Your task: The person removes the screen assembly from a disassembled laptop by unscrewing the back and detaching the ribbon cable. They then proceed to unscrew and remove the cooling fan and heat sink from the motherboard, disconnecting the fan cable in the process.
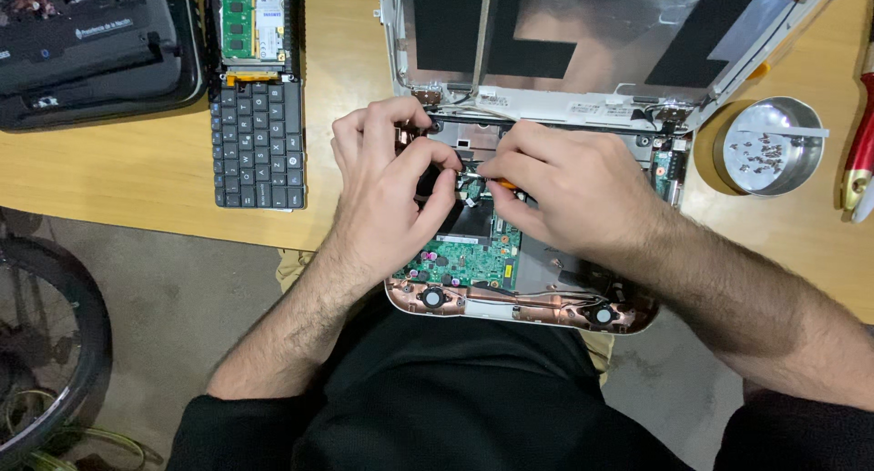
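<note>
An opened small laptop (523, 312) lies at the table's near edge with its green circuit board (469, 257) exposed and its lid (583, 34) folded back. My left hand (387, 175) rests on the laptop's inside, fingers curled and pinching a small dark part by the board. My right hand (560, 180) grips a thin tool with an orange handle (506, 187), its tip pointing left toward my left fingers. Both hands meet over the middle of the laptop and hide what is under them.
A detached black keyboard (258, 143) lies left, with a green memory board (248, 20) above it. A dark laptop case (91, 43) sits at the far left. A round metal dish (801, 175) with several screws stands right. A red-handled tool (860, 152) lies at the right edge.
</note>
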